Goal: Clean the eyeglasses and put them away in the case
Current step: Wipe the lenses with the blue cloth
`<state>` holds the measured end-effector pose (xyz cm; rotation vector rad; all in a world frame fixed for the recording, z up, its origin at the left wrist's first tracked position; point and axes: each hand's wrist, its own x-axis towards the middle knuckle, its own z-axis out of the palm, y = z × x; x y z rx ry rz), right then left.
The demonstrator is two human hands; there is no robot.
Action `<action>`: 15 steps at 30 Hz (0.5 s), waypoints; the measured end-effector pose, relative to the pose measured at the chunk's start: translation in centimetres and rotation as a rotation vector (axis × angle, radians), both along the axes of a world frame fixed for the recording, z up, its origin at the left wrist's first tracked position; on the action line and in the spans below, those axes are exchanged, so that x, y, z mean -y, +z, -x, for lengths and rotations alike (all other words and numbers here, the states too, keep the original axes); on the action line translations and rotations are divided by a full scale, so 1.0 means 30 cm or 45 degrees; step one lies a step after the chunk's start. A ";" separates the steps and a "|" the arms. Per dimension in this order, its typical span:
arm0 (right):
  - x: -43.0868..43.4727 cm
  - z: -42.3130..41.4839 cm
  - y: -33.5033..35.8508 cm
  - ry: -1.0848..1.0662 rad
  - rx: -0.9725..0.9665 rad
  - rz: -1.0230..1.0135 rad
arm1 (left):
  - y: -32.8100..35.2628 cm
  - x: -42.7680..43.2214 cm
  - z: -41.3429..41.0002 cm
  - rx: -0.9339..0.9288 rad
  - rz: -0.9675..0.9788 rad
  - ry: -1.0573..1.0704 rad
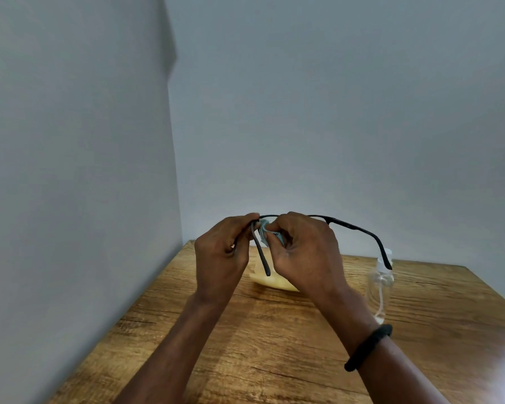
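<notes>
Black-framed eyeglasses are held up above the wooden table with both temples unfolded toward me. My left hand pinches the frame at its left corner, near the hinge. My right hand presses a small light-blue cloth onto the left lens, which the fingers and cloth hide. Below the hands a pale yellow case lies on the table, mostly covered by my right hand.
A clear spray bottle with a white nozzle stands on the table to the right, just behind the right temple tip. The wooden table meets grey walls at the left and back. A black band circles my right wrist.
</notes>
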<state>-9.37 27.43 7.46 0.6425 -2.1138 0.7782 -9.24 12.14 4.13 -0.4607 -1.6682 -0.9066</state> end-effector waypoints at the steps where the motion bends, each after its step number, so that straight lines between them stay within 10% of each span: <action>1: -0.005 -0.003 0.003 -0.034 -0.006 -0.041 | 0.000 0.000 0.000 0.001 -0.005 -0.001; 15: 0.012 -0.009 -0.004 -0.195 -0.120 0.135 | 0.004 -0.017 -0.001 -0.051 0.021 0.036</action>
